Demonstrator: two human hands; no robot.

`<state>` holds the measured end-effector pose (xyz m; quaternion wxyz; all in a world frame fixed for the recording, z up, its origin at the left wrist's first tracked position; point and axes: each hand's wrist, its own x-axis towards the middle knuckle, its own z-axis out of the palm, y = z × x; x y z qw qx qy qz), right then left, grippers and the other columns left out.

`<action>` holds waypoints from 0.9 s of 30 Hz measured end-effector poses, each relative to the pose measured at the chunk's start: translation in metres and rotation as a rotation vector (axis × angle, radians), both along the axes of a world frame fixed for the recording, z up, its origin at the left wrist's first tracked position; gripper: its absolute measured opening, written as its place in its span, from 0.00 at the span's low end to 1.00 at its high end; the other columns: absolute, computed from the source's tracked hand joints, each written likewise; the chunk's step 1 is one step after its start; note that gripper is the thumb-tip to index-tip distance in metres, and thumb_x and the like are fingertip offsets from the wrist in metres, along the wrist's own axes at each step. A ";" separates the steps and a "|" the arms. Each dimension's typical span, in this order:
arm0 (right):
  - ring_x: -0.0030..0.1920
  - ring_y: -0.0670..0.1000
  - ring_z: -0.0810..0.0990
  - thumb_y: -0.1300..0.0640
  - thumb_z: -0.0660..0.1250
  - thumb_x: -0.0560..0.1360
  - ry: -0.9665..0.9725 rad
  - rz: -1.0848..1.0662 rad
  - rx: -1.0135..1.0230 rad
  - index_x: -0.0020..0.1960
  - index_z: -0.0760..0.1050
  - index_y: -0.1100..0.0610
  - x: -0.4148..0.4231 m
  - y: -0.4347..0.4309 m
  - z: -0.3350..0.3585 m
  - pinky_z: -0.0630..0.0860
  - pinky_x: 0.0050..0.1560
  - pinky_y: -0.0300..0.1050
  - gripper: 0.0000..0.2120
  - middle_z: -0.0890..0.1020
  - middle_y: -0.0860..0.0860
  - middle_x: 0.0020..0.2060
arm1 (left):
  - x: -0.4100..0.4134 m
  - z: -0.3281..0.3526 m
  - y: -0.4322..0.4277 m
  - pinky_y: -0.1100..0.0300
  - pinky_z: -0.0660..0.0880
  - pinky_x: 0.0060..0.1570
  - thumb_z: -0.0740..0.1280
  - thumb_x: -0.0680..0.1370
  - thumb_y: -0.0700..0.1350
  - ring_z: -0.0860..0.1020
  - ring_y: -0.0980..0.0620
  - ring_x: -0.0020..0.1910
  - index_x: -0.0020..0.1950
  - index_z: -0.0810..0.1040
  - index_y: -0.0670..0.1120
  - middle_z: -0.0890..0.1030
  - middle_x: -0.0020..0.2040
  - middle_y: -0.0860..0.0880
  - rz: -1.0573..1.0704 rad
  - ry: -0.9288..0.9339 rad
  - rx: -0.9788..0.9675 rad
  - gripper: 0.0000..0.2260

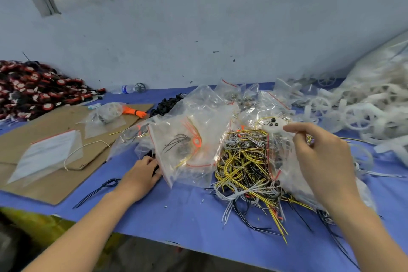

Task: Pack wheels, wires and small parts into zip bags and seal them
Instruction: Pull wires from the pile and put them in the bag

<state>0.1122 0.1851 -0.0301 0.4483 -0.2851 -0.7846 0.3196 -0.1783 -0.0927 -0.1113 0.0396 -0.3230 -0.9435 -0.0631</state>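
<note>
A clear zip bag [187, 146] with orange, yellow and black wires inside lies in the middle of the blue table. My left hand [141, 176] grips its lower left edge, fingers curled against the plastic. To the right is a heap of loose yellow, white and black wires [247, 168]. Over that heap my right hand [315, 154] pinches a second clear bag [287, 161] between thumb and forefinger. A white wheel-like part with black dots [273, 126] shows just past my fingertips. More zip bags [234, 97] are piled behind.
Cardboard [55, 139] at left carries a stack of flat zip bags [46, 154], a packed bag [106, 115] and an orange wire bundle [134, 111]. Red-and-black wheels [33, 90] are piled far left, white wheels [357, 112] far right, black small parts [167, 104] at the back. The table edge is near me.
</note>
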 end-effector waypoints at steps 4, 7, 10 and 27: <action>0.32 0.45 0.73 0.60 0.63 0.78 -0.027 0.003 0.028 0.49 0.83 0.43 0.005 -0.004 -0.003 0.65 0.34 0.44 0.13 0.77 0.40 0.33 | 0.000 0.007 0.003 0.52 0.72 0.58 0.55 0.83 0.53 0.72 0.46 0.60 0.69 0.71 0.50 0.72 0.64 0.48 0.003 -0.043 -0.063 0.16; 0.34 0.46 0.75 0.60 0.63 0.78 -0.038 0.020 0.065 0.49 0.83 0.44 0.008 -0.006 -0.006 0.66 0.35 0.44 0.14 0.80 0.41 0.39 | 0.001 0.009 0.002 0.48 0.74 0.55 0.55 0.84 0.53 0.74 0.47 0.58 0.64 0.72 0.52 0.74 0.61 0.50 0.050 -0.088 0.010 0.13; 0.31 0.41 0.71 0.61 0.64 0.78 -0.017 0.038 0.035 0.49 0.83 0.43 0.012 -0.005 -0.007 0.64 0.32 0.42 0.14 0.76 0.39 0.33 | 0.002 0.008 0.001 0.50 0.75 0.46 0.56 0.84 0.52 0.77 0.51 0.47 0.52 0.73 0.57 0.80 0.52 0.52 0.127 -0.142 0.240 0.07; 0.27 0.49 0.73 0.58 0.63 0.78 0.101 0.118 -0.132 0.46 0.81 0.38 0.024 0.002 -0.001 0.68 0.29 0.45 0.16 0.79 0.36 0.30 | 0.141 0.113 0.104 0.76 0.71 0.45 0.64 0.80 0.55 0.77 0.65 0.49 0.59 0.77 0.56 0.79 0.54 0.55 -0.298 -0.131 1.004 0.09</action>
